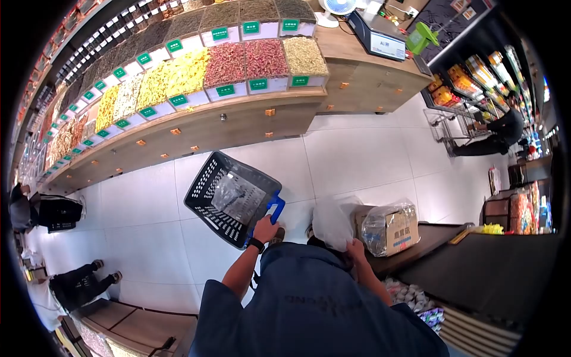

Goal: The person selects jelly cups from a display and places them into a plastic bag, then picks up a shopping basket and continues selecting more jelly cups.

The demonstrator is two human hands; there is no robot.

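My left hand (pixel 264 229), with a dark watch on its wrist, is wrapped round the blue handle (pixel 276 207) of a dark grey shopping basket (pixel 199 202). Inside the basket lies a clear plastic package (pixel 239 195); its contents are hard to make out. On the other side, my right hand (pixel 355 251) is closed on the lower end of a translucent plastic bag (pixel 333 221), which spreads above the fingers. Just right of that bag, a cardboard box (pixel 402 231) with Chinese print, partly covered by clear plastic, rests on a dark ledge.
Bins of dried goods (pixel 225 64) with green labels line a wooden counter (pixel 238 122) ahead. A scale (pixel 380 41) and a fan (pixel 338 7) stand at its right end. One person is beside a shopping cart (pixel 470 122) at right; other people (pixel 77 288) are at left.
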